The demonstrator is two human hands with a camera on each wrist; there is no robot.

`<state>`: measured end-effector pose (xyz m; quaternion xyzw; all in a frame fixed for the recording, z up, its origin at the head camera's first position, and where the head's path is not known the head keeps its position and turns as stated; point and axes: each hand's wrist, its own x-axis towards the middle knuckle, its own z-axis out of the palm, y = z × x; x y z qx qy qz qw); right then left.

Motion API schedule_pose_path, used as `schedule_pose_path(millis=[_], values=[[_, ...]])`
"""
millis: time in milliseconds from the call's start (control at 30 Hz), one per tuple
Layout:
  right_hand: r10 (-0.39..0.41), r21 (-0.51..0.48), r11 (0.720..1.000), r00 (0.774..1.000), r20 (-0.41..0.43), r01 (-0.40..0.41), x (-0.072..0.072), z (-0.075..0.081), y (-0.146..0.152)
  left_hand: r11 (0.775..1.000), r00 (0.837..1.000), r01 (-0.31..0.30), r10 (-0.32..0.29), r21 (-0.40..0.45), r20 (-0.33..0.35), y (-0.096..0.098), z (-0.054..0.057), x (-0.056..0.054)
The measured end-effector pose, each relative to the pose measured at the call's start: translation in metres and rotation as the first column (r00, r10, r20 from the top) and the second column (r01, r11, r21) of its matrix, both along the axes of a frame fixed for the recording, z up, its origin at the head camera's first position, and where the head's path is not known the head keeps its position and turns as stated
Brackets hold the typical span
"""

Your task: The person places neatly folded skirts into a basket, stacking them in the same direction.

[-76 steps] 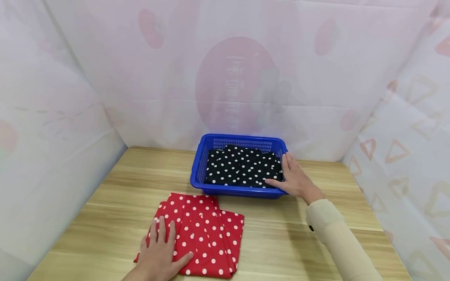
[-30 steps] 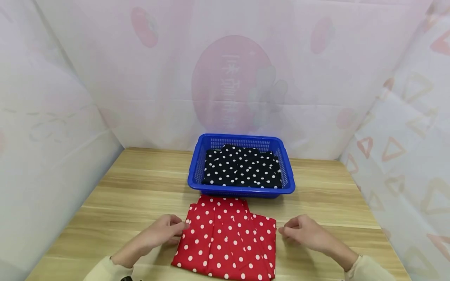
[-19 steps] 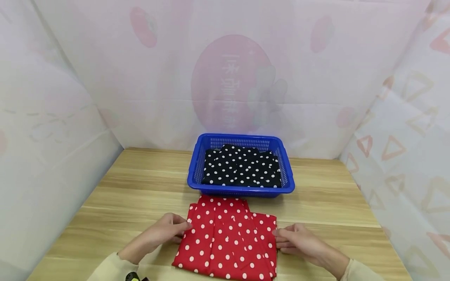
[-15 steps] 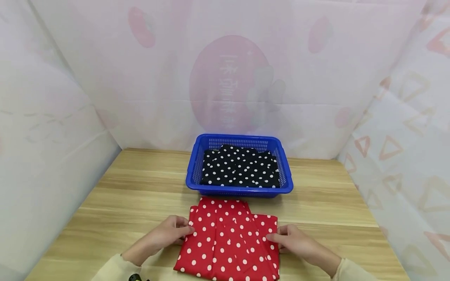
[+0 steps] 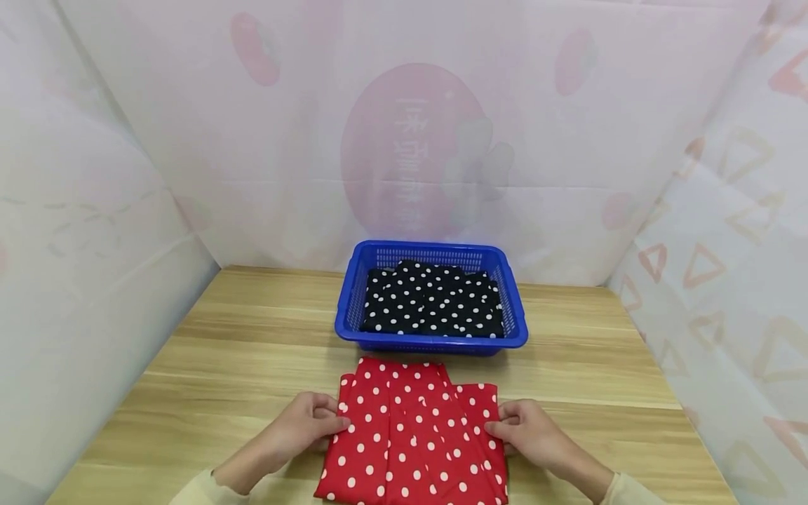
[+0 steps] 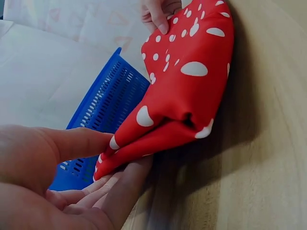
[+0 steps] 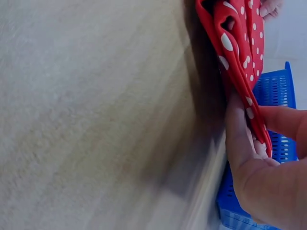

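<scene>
A folded red garment [image 5: 416, 435] with white polka dots is in front of the basket in the head view. My left hand [image 5: 304, 429] pinches its left edge, thumb on top and fingers underneath. Its right edge is pinched the same way by my right hand [image 5: 529, 433]. Both wrist views show the layered red cloth [image 6: 187, 86] raised off the table, a shadow beneath it. Behind it, a blue plastic basket [image 5: 431, 344] holds a folded black garment [image 5: 435, 301] with white dots. The garment's front edge runs out of the head view.
The wood-grain table [image 5: 252, 330] reaches back to a pale printed cloth wall [image 5: 284, 175]. Similar walls stand at left and right. The basket sits close to the back wall, just beyond the red garment.
Earlier my left hand lay flat on the red garment and my right hand was at the basket. Both came to the garment's sides and took hold. The garment has moved right and is now raised.
</scene>
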<state>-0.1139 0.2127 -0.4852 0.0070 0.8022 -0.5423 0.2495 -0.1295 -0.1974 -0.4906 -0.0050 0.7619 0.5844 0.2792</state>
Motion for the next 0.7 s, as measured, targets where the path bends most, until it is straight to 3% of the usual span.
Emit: schedule_pose_path(millis=[200,333,533,700], values=[[0.031,-0.002,1.000,0.999,0.019,-0.031,0.003,0.013,0.002,0.997,0.999,0.006,-0.009,0.077,0.039,-0.005,0.006,0.011],[0.059,-0.020,0.998,0.997,0.039,-0.058,0.005,0.026,0.005,0.996,0.998,-0.004,-0.002,0.087,0.061,-0.011,0.015,0.020],[0.078,-0.075,0.994,0.996,0.049,-0.075,0.009,0.060,0.008,0.997,0.998,-0.035,0.031,0.075,0.051,-0.016,0.048,0.034],[0.095,-0.101,0.990,0.995,0.001,-0.094,0.004,0.091,0.011,0.991,0.999,0.021,-0.017,0.129,-0.031,-0.019,0.080,0.033]])
